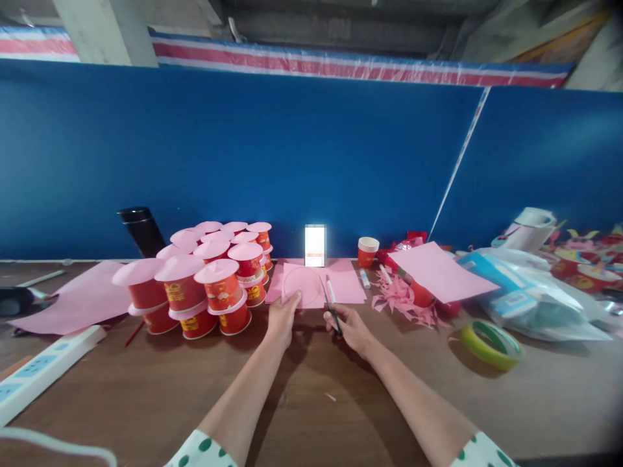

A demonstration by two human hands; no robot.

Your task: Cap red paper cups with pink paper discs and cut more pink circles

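Observation:
A square sheet of pink paper [302, 283] with a drawn circle on it is pinched at its lower edge by my left hand [283, 319], thumb on top. Closed round the dark handles of a pair of scissors [333, 316] is my right hand [351, 329], just right of the sheet. The blades point away from me and lie along the sheet's right edge; whether they touch it I cannot tell. Behind, more pink paper [348, 275] lies flat with a white marker [331, 288] on it. A small paper scrap [330, 397] rests nearer to me.
Stacked red paper cups [217, 297] with pink discs stand left, beside a black bottle [141, 231] and a power strip [53, 370]. A lit phone [315, 246] leans at the back. Right are pink paper strips [402, 295], green tape [491, 344] and a plastic bag [530, 298].

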